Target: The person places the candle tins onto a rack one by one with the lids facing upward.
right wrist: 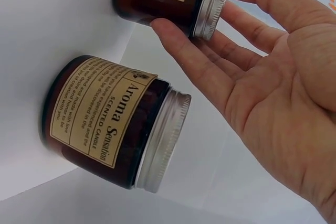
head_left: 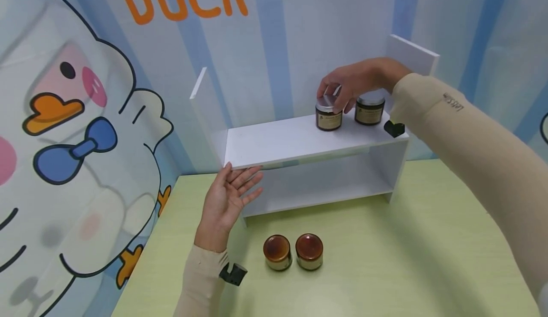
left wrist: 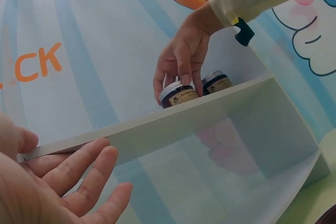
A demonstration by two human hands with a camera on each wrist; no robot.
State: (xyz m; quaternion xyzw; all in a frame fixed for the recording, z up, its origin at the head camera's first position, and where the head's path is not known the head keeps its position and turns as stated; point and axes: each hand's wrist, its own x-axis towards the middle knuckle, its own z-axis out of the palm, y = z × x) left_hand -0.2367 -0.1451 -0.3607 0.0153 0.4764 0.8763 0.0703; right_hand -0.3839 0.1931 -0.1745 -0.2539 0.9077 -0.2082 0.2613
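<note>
My right hand (head_left: 357,81) reaches over the white shelf (head_left: 274,138) and grips a scented candle jar (head_left: 328,121) around its silver lid from above. That jar stands upright on the upper board, and its label shows in the right wrist view. Beside it, to the right and apart, is a second candle jar (right wrist: 105,121) of the same dark brown glass. My left hand (head_left: 224,203) is at the front left corner of the upper board, palm up. In the left wrist view its thumb lies above the board's edge, with the outstretched fingers (left wrist: 79,169) below.
Two more amber jars, a left one (head_left: 277,252) and a right one (head_left: 309,252), stand on the yellow-green table (head_left: 385,269) in front of the shelf. Upright side panels (head_left: 413,53) rise at both shelf ends. A printed cloth (head_left: 291,36) hangs behind.
</note>
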